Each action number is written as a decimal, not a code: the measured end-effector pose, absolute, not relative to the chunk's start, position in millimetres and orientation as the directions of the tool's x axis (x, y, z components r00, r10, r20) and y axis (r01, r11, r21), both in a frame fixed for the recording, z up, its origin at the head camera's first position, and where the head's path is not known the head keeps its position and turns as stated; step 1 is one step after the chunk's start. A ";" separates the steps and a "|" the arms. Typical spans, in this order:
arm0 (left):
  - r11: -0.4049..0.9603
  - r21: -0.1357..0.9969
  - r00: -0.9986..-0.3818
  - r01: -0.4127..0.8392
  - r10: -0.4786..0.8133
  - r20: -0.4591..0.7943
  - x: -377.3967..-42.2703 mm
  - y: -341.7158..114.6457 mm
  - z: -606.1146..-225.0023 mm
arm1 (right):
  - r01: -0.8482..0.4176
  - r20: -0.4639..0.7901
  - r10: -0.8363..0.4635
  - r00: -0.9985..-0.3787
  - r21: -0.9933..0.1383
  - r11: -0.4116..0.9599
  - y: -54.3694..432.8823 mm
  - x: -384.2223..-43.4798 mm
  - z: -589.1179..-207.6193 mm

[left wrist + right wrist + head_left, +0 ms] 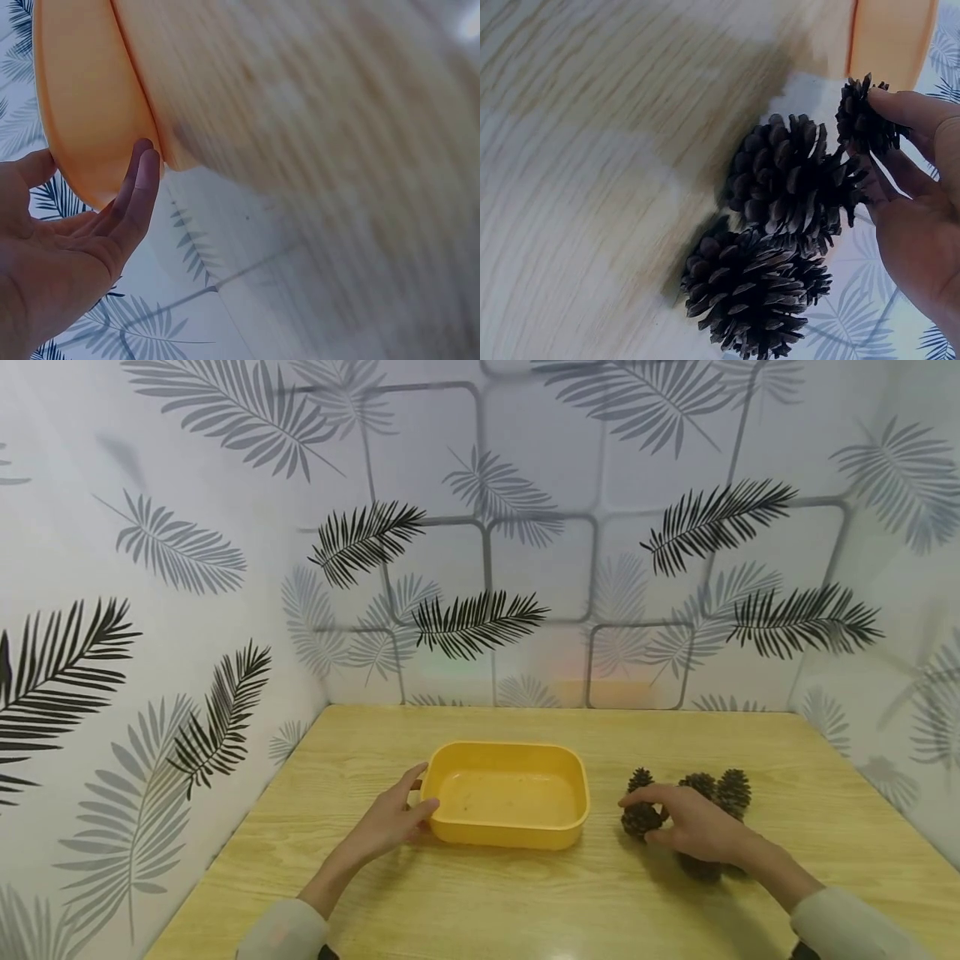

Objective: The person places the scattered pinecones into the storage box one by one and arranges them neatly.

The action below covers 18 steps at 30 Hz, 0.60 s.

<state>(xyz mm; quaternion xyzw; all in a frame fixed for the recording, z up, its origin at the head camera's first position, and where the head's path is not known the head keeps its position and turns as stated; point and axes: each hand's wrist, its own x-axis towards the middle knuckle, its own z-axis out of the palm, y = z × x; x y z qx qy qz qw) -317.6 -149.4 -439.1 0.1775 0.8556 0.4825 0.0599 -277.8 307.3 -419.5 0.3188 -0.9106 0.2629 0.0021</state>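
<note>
A yellow rectangular basin (510,837) with rounded corners stands on the table, its inside bare. My left hand (390,818) grips its left end. In the left wrist view, the thumb meets the basin's rim and the fingers (135,202) lie along its outer wall. Right of the basin, my right hand (701,827) pinches a small brown pine cone (866,116) between thumb and fingers. More pine cones (733,791) sit around and partly under that hand. The right wrist view shows two large pine cones (787,172) close beside the fingers.
Pale wood-grain table (480,902) spreads under everything. White cloth with a leaf print (525,560) rises along its back and both sides. Another pine cone (640,777) shows just behind the held one in the head view.
</note>
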 end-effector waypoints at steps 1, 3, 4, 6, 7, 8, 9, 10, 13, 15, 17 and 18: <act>0.468 0.847 -0.927 0.251 0.368 0.071 -317.6 -149.9 -439.1 | -0.577 0.173 -0.572 -0.802 -0.476 0.664 305.7 -277.7 -418.2; 0.465 0.846 -0.923 0.260 0.376 0.077 -317.1 -150.8 -438.9 | -0.572 0.181 -0.562 -0.807 -0.474 0.669 303.1 -277.7 -416.4; 0.463 0.847 -0.922 0.261 0.379 0.077 -316.7 -150.4 -438.0 | -0.570 0.186 -0.557 -0.809 -0.474 0.671 302.5 -277.8 -415.6; 0.464 0.848 -0.922 0.257 0.381 0.071 -315.6 -149.9 -437.0 | -0.565 0.197 -0.543 -0.816 -0.473 0.677 301.7 -278.7 -414.8; 0.463 0.848 -0.921 0.256 0.383 0.069 -315.2 -149.9 -436.8 | -0.561 0.202 -0.535 -0.820 -0.468 0.683 301.3 -279.6 -414.7; 0.464 0.848 -0.921 0.256 0.384 0.068 -315.0 -150.0 -436.8 | -0.560 0.209 -0.530 -0.822 -0.465 0.685 300.8 -280.5 -414.9; 0.464 0.848 -0.920 0.256 0.385 0.067 -314.9 -150.2 -436.9 | -0.558 0.215 -0.524 -0.824 -0.465 0.687 300.0 -281.3 -414.7; 0.467 0.846 -0.920 0.257 0.385 0.067 -315.0 -150.5 -437.2 | -0.556 0.222 -0.518 -0.826 -0.466 0.688 299.3 -282.0 -414.6; 0.476 0.840 -0.920 0.262 0.385 0.069 -315.9 -151.1 -438.5 | -0.552 0.249 -0.497 -0.831 -0.470 0.688 296.7 -282.8 -412.6; 0.478 0.839 -0.919 0.260 0.389 0.064 -316.1 -151.5 -438.8 | -0.547 0.262 -0.483 -0.836 -0.481 0.685 294.9 -282.6 -410.0; 0.476 0.842 -0.916 0.254 0.397 0.052 -316.4 -151.8 -438.9 | -0.538 0.270 -0.467 -0.842 -0.489 0.687 292.6 -282.6 -406.5; 0.476 0.843 -0.914 0.249 0.403 0.043 -316.3 -152.2 -438.8 | -0.532 0.270 -0.460 -0.846 -0.496 0.687 291.3 -282.7 -404.5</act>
